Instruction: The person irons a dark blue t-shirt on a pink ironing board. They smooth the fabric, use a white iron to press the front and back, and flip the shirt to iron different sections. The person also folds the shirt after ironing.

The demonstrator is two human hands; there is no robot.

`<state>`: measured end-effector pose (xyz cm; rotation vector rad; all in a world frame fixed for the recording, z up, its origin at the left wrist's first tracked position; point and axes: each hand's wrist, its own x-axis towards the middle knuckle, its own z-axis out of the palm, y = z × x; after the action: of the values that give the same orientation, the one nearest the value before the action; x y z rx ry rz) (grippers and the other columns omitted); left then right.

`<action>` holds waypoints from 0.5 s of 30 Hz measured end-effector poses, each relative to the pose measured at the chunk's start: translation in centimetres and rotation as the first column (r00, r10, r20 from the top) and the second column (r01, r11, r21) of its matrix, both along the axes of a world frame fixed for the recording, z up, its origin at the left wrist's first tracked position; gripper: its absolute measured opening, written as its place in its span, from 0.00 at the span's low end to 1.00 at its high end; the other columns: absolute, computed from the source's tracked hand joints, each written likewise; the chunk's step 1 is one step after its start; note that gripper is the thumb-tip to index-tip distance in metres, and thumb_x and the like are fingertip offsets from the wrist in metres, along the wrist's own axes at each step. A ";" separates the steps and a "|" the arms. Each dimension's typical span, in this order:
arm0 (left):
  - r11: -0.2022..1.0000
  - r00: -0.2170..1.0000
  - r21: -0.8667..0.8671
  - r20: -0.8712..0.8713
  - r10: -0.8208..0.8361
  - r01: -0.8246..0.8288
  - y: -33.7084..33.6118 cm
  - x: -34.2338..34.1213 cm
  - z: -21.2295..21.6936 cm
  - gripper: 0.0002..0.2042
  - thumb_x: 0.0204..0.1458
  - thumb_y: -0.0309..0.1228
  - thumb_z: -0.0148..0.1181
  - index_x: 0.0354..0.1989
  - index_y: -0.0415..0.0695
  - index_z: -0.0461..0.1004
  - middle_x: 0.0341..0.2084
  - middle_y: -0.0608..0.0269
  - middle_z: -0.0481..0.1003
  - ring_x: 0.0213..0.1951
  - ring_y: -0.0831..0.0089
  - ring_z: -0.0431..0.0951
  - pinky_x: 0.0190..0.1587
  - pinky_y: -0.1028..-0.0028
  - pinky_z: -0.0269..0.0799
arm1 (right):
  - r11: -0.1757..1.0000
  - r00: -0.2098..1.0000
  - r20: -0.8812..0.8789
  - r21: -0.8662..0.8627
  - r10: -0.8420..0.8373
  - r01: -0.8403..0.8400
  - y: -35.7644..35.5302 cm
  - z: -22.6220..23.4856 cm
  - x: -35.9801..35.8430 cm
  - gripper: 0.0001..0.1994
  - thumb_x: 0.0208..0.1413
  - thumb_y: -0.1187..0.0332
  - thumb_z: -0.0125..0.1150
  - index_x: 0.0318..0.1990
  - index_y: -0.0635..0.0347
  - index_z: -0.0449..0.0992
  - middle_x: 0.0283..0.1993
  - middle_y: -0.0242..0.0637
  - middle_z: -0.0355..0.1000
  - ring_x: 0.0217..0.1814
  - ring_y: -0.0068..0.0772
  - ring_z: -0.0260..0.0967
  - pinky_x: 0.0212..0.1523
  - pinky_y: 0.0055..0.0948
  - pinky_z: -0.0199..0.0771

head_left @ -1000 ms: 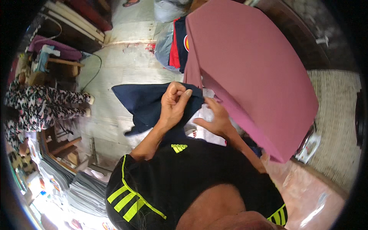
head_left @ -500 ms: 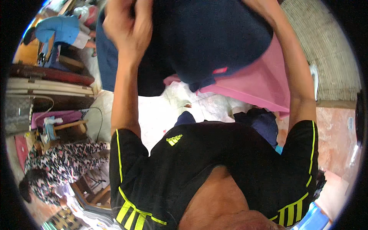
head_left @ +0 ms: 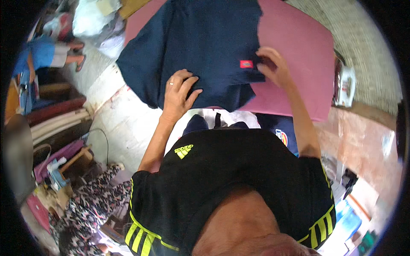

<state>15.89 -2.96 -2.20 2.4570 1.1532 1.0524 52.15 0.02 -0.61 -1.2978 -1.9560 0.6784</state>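
Note:
A dark navy piece of cloth, seemingly a garment (head_left: 209, 38), is spread over a pink-covered table (head_left: 299, 47), its left part hanging past the near left edge. A small red label (head_left: 246, 64) shows on it near its right side. My left hand (head_left: 180, 91) rests on the cloth near its lower edge, fingers spread and a ring on one finger. At the cloth's right edge, beside the label, is my right hand (head_left: 273, 66), with fingers apart and slightly curled. The far end of the cloth runs out of view.
A white-handled iron (head_left: 348, 85) stands beyond the table's right edge. Plastic bags (head_left: 92, 21) lie at the far left. A person in blue (head_left: 40, 53) is on the left, another in patterned clothes (head_left: 96, 200) at the lower left. Dark blue fabric (head_left: 273, 128) hangs below the table's near edge.
The navy cloth has come down from being held up and now lies across the pink table. Both hands have lowered toward me; they no longer hold it raised. The iron has come into fuller view.

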 end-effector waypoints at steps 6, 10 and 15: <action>0.999 0.997 0.039 0.082 0.006 -0.009 2.1 -0.5 0.1 0.07 0.50 0.26 0.64 0.38 0.42 0.79 0.37 0.56 0.77 0.47 0.56 0.77 0.51 0.60 0.72 | 0.982 0.955 0.291 0.151 0.062 -0.109 -2.2 -0.7 -1.1 0.18 0.48 0.70 0.71 0.48 0.57 0.77 0.59 0.42 0.69 0.68 0.50 0.62 0.67 0.44 0.61; 0.982 0.965 -0.042 0.179 0.191 -0.187 4.7 0.1 0.8 0.06 0.55 0.28 0.59 0.39 0.43 0.76 0.33 0.53 0.78 0.39 0.53 0.79 0.43 0.60 0.75 | 0.982 0.959 0.283 0.171 0.026 -0.077 -0.2 -1.5 -1.6 0.09 0.55 0.74 0.64 0.44 0.62 0.77 0.52 0.44 0.73 0.62 0.50 0.67 0.62 0.42 0.65; 0.949 0.954 0.264 0.285 0.096 -0.174 10.3 3.1 5.3 0.09 0.54 0.27 0.59 0.43 0.47 0.71 0.36 0.58 0.76 0.39 0.55 0.79 0.39 0.61 0.76 | 0.986 0.955 0.263 0.132 -0.136 0.104 5.9 2.4 -0.1 0.08 0.64 0.74 0.54 0.49 0.64 0.73 0.47 0.42 0.73 0.44 0.41 0.72 0.50 0.35 0.73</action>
<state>18.97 7.35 3.09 2.3597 1.1639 1.6436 52.09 5.89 1.78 -1.4859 -2.0765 0.3340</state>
